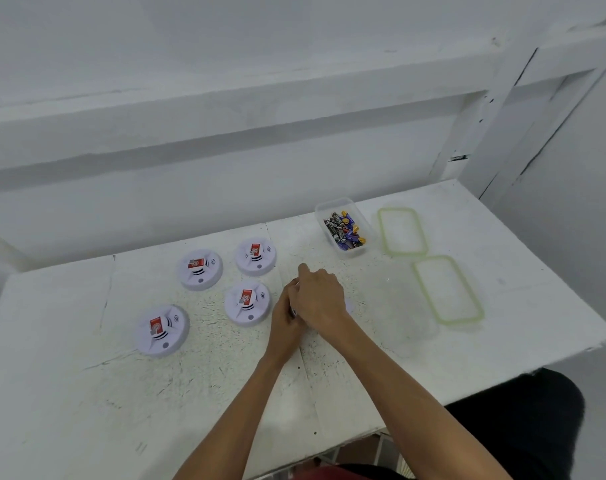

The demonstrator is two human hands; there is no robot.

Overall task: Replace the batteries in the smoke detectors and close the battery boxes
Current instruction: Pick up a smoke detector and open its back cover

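Bench, short of battery box: left hand and right hand, fingers clasping a half-hidden apparent detector, probably opening it; next, swap batteries.

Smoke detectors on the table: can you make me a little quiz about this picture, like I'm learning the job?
1. How many round white plastic smoke detectors lie whole and in plain view on the white painted table?
2. True or false: the clear plastic box of batteries has a lid on it.
3. Where do the two clear lids with green rims lie?
A) left of the smoke detectors
B) right of the box of batteries
C) on top of the smoke detectors

Key: 1. four; 2. false; 3. B
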